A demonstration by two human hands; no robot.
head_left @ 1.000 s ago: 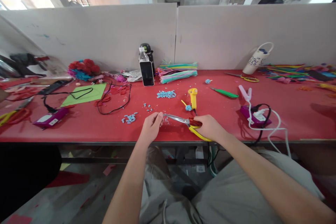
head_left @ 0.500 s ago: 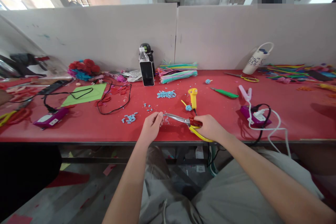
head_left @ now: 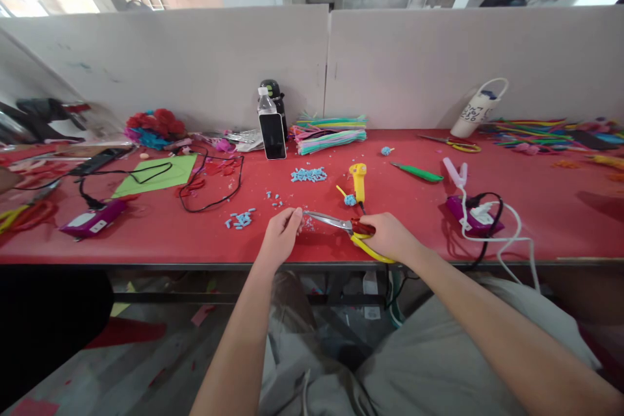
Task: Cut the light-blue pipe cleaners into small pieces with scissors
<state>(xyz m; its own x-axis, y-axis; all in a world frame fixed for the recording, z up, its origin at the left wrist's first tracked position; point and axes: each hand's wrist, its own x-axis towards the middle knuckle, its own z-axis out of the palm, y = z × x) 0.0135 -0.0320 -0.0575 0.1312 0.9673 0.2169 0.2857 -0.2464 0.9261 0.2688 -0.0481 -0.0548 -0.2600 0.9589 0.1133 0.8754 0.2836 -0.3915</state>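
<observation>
My right hand (head_left: 385, 235) is closed round the red and yellow handles of a pair of scissors (head_left: 332, 220), whose blades point left. Their tips reach the fingertips of my left hand (head_left: 283, 229), which is pinched; whatever it holds is too small to make out. Small crumbs lie on the red table (head_left: 195, 237) under the blades. Beyond my hands is a pile of short light-blue pieces (head_left: 309, 174), and a smaller pile of blue pieces (head_left: 240, 219) lies left of my left hand. A yellow glue gun (head_left: 359, 182) stands behind the scissors, beside a blue fuzzy ball (head_left: 350, 200).
Purple power strips sit left (head_left: 95, 218) and right (head_left: 472, 216), with loose cables. A phone (head_left: 273, 136) leans on bottles at the back, next to bundled pipe cleaners (head_left: 331, 136). Green-handled tweezers (head_left: 422, 173) and other scissors (head_left: 458, 143) lie right. A partition (head_left: 195, 71) closes the back.
Both hands and the scissors stay in almost the same place. The view has shifted very slightly.
</observation>
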